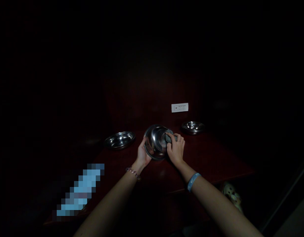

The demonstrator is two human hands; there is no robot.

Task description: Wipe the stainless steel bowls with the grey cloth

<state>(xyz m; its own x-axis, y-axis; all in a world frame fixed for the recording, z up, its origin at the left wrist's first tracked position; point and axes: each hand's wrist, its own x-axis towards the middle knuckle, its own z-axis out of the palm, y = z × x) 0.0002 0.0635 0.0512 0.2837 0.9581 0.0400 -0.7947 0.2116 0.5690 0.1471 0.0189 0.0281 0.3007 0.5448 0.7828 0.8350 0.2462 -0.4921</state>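
Observation:
My left hand [143,154] grips the left rim of a shiny steel bowl [154,140], which is tilted so its inside faces me. Pressed to the right part of the bowl is a grey-green scrubbing pad [169,135], held in the fingers of my right hand [176,147]. A bracelet circles my left wrist and a blue band my right one. On the left of the table lies a wide, shallow steel dish [120,141]. Farther back to the right sits what looks like a small stack of steel bowls [192,127].
The dark red table [206,161] stands against a dark back panel with a white socket plate [179,107]. A blurred-out bright blue shape [80,192] lies at the front left. Below the right edge shows a pale spotted item [232,194]. Surroundings are very dark.

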